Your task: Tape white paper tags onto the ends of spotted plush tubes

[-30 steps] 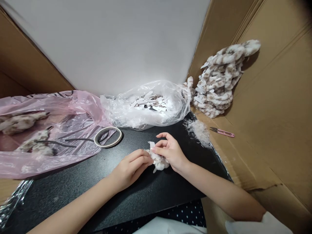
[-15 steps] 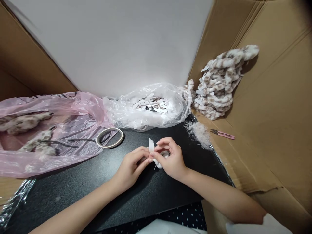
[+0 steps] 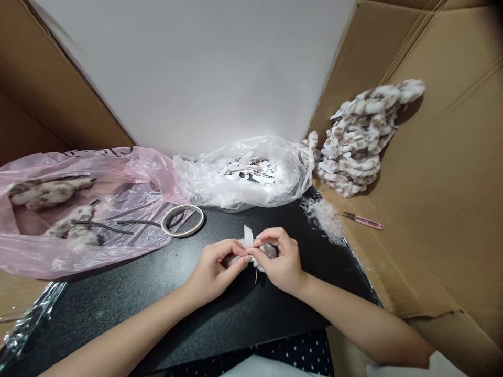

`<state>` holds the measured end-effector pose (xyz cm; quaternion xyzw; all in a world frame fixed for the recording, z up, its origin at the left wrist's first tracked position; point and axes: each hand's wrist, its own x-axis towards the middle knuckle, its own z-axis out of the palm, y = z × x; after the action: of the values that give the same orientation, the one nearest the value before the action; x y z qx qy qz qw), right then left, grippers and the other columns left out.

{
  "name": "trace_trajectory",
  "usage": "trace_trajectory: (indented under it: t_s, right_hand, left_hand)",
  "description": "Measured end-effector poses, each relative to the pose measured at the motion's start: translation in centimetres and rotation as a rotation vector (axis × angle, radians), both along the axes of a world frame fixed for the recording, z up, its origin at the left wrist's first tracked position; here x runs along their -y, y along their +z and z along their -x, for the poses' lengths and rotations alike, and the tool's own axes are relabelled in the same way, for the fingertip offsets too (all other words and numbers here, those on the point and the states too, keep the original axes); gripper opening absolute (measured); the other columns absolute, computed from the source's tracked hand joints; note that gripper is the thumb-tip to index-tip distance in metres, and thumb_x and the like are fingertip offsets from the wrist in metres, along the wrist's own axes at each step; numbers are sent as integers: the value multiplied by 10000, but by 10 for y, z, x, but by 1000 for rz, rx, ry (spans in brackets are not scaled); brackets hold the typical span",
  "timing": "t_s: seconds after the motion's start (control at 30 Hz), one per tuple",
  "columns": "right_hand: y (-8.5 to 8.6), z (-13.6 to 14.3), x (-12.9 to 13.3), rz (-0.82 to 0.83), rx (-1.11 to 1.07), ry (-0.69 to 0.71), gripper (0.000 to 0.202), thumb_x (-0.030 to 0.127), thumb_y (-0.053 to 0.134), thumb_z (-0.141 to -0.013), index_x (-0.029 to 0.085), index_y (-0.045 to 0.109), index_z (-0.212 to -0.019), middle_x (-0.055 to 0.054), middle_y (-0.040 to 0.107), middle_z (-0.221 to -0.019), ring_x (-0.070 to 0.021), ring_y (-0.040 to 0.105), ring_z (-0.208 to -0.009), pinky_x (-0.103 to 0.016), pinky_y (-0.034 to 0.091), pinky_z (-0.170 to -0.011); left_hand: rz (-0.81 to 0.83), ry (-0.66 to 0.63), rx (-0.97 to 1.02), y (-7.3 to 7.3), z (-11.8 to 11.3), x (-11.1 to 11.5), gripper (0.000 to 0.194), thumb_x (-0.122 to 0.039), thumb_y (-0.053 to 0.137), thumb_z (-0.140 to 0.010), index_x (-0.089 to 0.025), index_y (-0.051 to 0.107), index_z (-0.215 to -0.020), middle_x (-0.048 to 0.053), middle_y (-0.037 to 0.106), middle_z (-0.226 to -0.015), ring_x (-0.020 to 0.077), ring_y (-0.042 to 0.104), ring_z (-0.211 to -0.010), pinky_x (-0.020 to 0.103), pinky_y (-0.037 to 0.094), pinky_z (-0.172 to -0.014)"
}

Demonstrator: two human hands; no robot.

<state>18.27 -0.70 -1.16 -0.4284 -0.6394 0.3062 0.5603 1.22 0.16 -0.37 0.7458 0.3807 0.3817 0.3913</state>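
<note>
Above the dark tabletop, a small white-and-brown furry strip point(image 3: 269, 251) is held between my two hands. My left hand point(image 3: 220, 266) pinches its left part, thumb and fingers closed together. At its middle stands a short piece of white tape point(image 3: 248, 236), upright, with the fingertips of my right hand point(image 3: 286, 263) closed at its lower end. A thin pale stick-like end point(image 3: 257, 275) pokes down below the fingers. Much of the furry strip is hidden by my hands.
Behind my hands lies a clear plastic bag point(image 3: 196, 183) of white tags. A tape roll point(image 3: 183, 220) rests beside a pink bag point(image 3: 129, 246) with furry pieces. At right are loose fluff point(image 3: 326, 220), pink thread snips point(image 3: 363, 220) and a furry pile point(image 3: 359, 141) against cardboard point(image 3: 444, 173).
The view has shifted slightly, so everything sits a little further right. Both hands keep their pinch; more of the furry strip and the pale stick-like end shows now.
</note>
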Motion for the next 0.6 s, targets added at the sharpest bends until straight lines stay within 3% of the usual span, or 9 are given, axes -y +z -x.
trace_trajectory:
  t_s: [0.27, 0.43, 0.6]
  right_hand:
    - [-6, -1, 4, -34, 47, -6, 188, 267, 730, -778, 255, 566, -868, -11, 710, -761, -174, 706, -669, -277, 575, -624]
    - [-9, -3, 2, -69, 89, 11, 144, 279, 712, -793, 256, 583, -853, -28, 720, -776, -176, 693, -654, -295, 574, -618]
    - [-9, -6, 1, -211, 321, 91, 81, 193, 603, -841, 273, 616, -831, -31, 749, -777, -197, 722, -728, -342, 582, -683]
  left_hand:
    - [282, 124, 246, -3, -7, 6, 227, -280, 697, -788, -175, 497, -760, -39, 546, -636, 89, 495, -556, 181, 375, -528]
    - [384, 115, 362, -1, -9, 5, 267, -263, 714, -774, -185, 458, -785, -53, 532, -679, 79, 532, -578, 178, 425, -555]
    - [633, 112, 488, 0, -6, 0, 363, -259, 782, -694, -195, 442, -801, -57, 572, -629, 84, 552, -524, 166, 411, -500]
